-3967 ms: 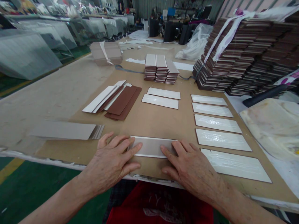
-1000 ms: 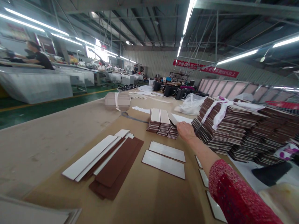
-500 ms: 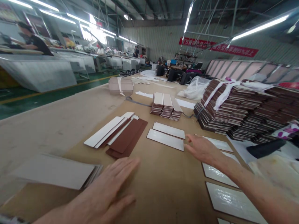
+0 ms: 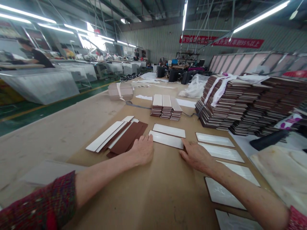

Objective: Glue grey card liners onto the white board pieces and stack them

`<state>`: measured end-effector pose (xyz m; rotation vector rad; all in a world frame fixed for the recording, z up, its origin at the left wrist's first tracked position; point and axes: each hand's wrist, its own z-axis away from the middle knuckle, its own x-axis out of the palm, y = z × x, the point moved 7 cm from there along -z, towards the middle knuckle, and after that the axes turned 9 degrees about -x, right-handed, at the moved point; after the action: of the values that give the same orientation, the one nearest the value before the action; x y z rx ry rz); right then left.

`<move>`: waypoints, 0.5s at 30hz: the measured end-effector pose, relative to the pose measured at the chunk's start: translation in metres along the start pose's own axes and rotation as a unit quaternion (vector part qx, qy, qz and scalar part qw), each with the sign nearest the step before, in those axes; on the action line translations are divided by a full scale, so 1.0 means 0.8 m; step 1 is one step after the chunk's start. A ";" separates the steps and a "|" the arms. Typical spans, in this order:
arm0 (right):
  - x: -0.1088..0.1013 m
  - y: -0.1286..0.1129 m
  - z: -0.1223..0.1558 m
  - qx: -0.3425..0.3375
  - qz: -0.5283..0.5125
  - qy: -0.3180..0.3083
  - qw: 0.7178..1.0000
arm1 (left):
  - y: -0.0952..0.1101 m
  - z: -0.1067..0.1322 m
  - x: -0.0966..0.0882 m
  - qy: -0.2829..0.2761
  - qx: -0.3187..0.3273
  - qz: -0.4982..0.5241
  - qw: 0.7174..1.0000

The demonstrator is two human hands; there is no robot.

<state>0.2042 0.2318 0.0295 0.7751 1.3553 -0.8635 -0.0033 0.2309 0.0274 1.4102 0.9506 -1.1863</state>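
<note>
White strip (image 4: pixel 166 139), ends covered by left hand (image 4: pixel 142 148) and right hand (image 4: pixel 195 155).

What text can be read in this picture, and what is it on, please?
"95%": on the red banner on the back wall; the white characters around it are too blurred to read.
Poster at far left: too blurred to read.
Nothing else shows readable text.

The long white strip (image 4: pixel 166 139), glossy on top with a thin brown edge, lies flat and slightly slanted on the brown desk (image 4: pixel 155 191), just in front of a second strip (image 4: pixel 169 130) like it, its left end at the left hand (image 4: pixel 142 148), its right end at the right hand (image 4: pixel 195 155).
</note>
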 end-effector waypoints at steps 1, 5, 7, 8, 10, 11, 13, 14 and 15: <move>0.000 -0.001 0.001 -0.001 -0.002 0.003 1.000 | 0.001 0.002 -0.002 0.003 0.001 -0.002 1.000; -0.004 -0.011 0.016 -0.012 -0.018 0.007 1.000 | -0.001 0.019 -0.007 -0.003 -0.006 0.001 1.000; -0.006 -0.021 0.032 -0.025 -0.028 0.007 0.999 | -0.003 0.037 -0.006 -0.021 -0.006 0.008 1.000; -0.005 -0.027 0.043 -0.035 -0.031 0.008 0.999 | -0.004 0.049 -0.004 -0.031 -0.005 0.012 0.999; -0.002 -0.042 0.069 -0.059 -0.033 0.017 0.998 | -0.008 0.079 -0.001 -0.046 -0.005 0.019 0.999; 0.000 -0.050 0.083 -0.076 -0.030 0.030 0.996 | -0.010 0.097 0.000 -0.050 -0.002 0.024 0.998; 0.003 -0.070 0.115 -0.114 -0.016 0.079 0.990 | -0.013 0.136 0.000 -0.057 0.008 0.037 0.998; 0.004 -0.080 0.132 -0.133 -0.007 0.109 0.985 | -0.014 0.157 0.000 -0.064 0.011 0.045 0.997; 0.005 -0.090 0.148 -0.153 0.001 0.141 0.978 | -0.015 0.177 0.000 -0.074 0.010 0.054 0.996</move>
<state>0.1991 0.0935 0.0351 0.6740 1.6907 -0.5364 -0.0399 0.0937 0.0250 1.3522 0.7529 -1.2035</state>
